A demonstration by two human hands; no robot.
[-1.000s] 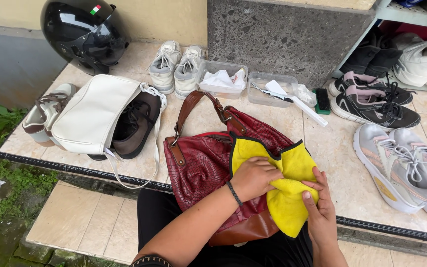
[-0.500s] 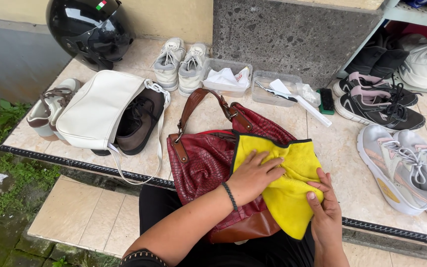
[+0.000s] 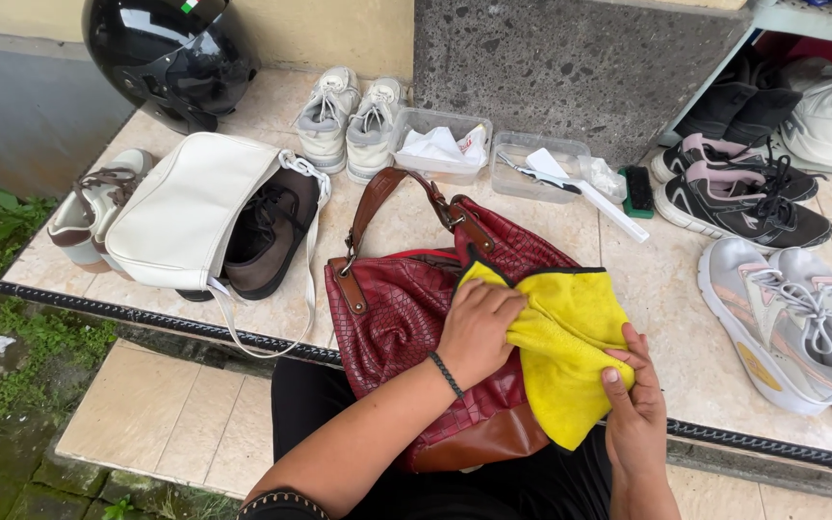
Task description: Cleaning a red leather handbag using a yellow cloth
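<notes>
A dark red textured handbag (image 3: 402, 318) with brown handle and brown base leans from the tiled ledge onto my lap. A yellow cloth (image 3: 570, 347) is spread over its right side. My left hand (image 3: 479, 327) presses and grips the cloth's upper left part against the bag. My right hand (image 3: 633, 409) pinches the cloth's lower right edge between thumb and fingers.
On the tiled ledge (image 3: 666, 299) lie a white bag (image 3: 185, 207) over brown shoes, a black helmet (image 3: 170, 53), white sneakers (image 3: 349, 116), two clear trays (image 3: 493, 154) with cloths and brushes, black sneakers (image 3: 739, 197) and grey sneakers (image 3: 796, 318). Grass lies at the left.
The camera view has shifted slightly. My left hand has slid a little over the bag with the cloth; my right hand keeps hold of the cloth's lower edge.
</notes>
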